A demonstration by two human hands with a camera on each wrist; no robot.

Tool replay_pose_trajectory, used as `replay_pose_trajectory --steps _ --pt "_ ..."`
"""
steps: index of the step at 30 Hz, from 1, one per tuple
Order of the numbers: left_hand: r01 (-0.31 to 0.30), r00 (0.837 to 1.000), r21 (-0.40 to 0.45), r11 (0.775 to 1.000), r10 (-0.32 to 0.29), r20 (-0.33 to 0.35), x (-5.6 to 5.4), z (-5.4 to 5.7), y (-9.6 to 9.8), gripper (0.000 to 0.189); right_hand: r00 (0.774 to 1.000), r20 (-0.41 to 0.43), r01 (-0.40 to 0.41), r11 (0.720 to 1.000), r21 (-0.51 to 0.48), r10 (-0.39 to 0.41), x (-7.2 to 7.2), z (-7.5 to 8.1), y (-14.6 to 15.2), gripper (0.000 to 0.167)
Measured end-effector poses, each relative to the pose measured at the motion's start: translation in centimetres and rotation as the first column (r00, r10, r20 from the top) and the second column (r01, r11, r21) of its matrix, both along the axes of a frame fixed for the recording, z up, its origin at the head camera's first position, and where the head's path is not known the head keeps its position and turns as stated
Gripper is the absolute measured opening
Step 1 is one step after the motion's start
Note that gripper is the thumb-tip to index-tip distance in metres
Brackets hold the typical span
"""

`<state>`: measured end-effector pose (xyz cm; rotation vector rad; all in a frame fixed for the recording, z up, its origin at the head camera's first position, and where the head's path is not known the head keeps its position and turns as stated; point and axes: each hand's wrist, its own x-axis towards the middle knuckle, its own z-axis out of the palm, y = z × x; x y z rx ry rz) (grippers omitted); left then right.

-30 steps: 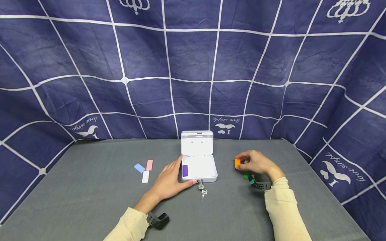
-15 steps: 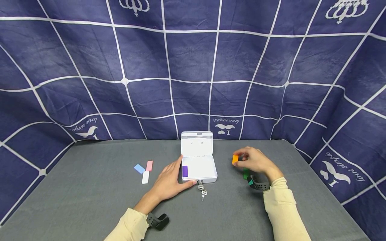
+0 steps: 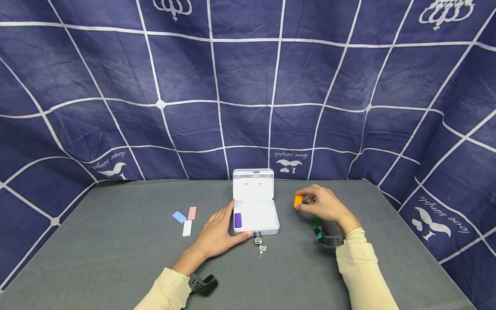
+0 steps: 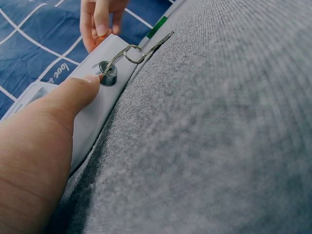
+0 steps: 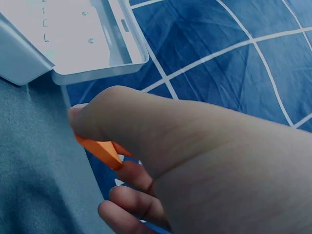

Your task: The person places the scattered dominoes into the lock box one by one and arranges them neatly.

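A white metal box point(image 3: 257, 216) stands with its lid point(image 3: 253, 185) raised, a purple block point(image 3: 238, 220) inside at the left. My left hand point(image 3: 218, 233) rests against it, straight fingers along the left side and thumb at the front edge by the lock point(image 4: 108, 73). Keys point(image 3: 262, 248) hang from that lock. Right of the box, my right hand point(image 3: 323, 202) pinches an orange block point(image 3: 298, 201) between thumb and fingers, above the cloth. In the right wrist view the orange block point(image 5: 101, 152) shows under the thumb. A green block point(image 3: 316, 222) lies partly hidden below the right wrist.
Left of the box lie a blue block point(image 3: 179, 217), a pink block point(image 3: 192, 213) and a white block point(image 3: 187, 228), close together. Grey cloth point(image 3: 116, 258) covers the table. A dark blue curtain with white lines point(image 3: 248, 77) hangs behind it.
My right hand has lifted the orange block and carried it leftward, nearer the box, and a little away from me. The left hand and the box have stayed still.
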<state>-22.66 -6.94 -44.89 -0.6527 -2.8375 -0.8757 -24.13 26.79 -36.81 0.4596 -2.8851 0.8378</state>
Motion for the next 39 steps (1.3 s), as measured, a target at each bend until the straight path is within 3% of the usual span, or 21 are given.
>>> replay_pose_trajectory --steps 9,17,39 --pt "-0.001 1.000 0.002 1.000 0.001 -0.005 0.0 0.0 0.1 0.111 0.999 -0.034 -0.005 1.000 0.000 0.005 -0.1 -0.1 -0.9 0.043" --pt "-0.004 1.000 -0.009 1.000 0.004 0.021 0.1 0.1 0.1 0.112 0.997 -0.059 -0.046 0.999 -0.016 0.044 -0.2 -0.2 -2.0 0.043" --pt "-0.007 1.000 -0.011 1.000 0.007 0.013 0.1 0.1 0.0 0.112 0.986 -0.111 -0.126 0.992 0.023 0.128 -0.3 -0.7 -4.6 0.040"
